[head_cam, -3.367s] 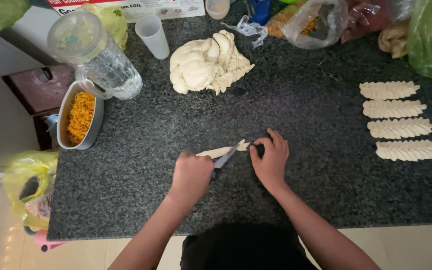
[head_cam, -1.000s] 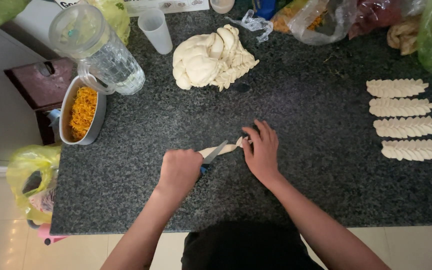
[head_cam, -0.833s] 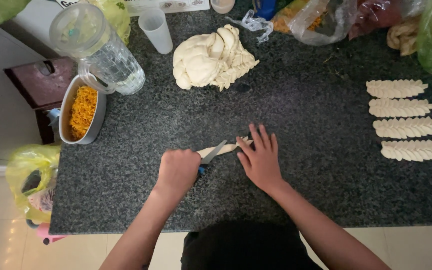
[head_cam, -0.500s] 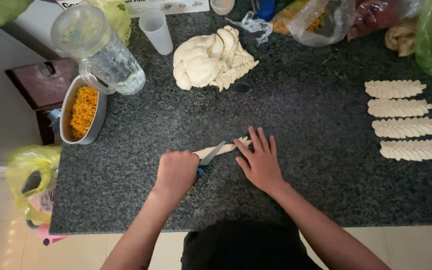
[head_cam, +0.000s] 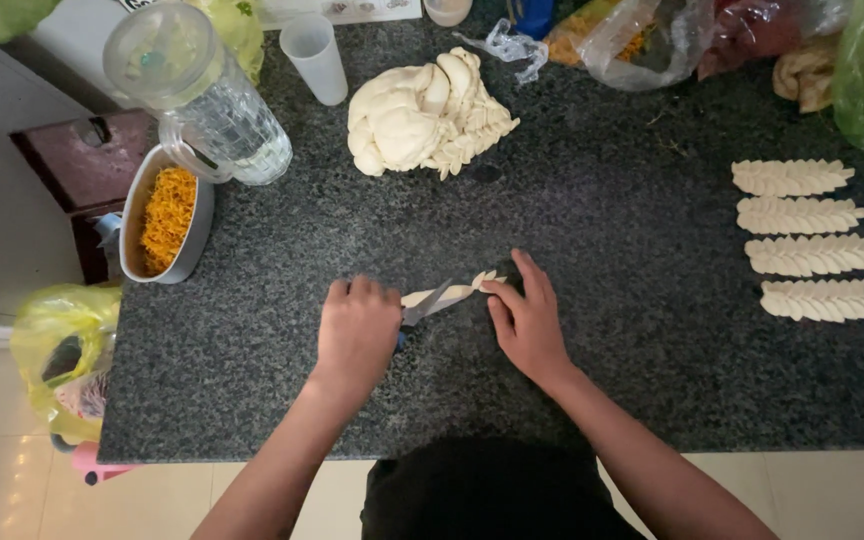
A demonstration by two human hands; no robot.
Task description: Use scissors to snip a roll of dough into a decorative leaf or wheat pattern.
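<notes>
A narrow strip of pale dough (head_cam: 452, 293) lies on the dark granite counter (head_cam: 602, 400) near its front edge. My left hand (head_cam: 357, 330) is closed around a small knife (head_cam: 422, 306) with a blue handle, its blade resting across the strip. My right hand (head_cam: 527, 320) lies flat with fingers spread, its fingertips pressing the strip's right end. A large lump of pale dough (head_cam: 427, 115) sits at the back centre of the counter.
Several cut leaf-shaped dough pieces (head_cam: 802, 240) lie in a column at the right. A metal tin of orange shreds (head_cam: 165, 220), a clear jug (head_cam: 197, 90) and a plastic cup (head_cam: 314, 55) stand at the left. Plastic bags (head_cam: 672, 40) line the back edge.
My right hand has flattened and spread its fingers over the strip's end. The knife blade has shifted along the dough strip. The view moved slightly.
</notes>
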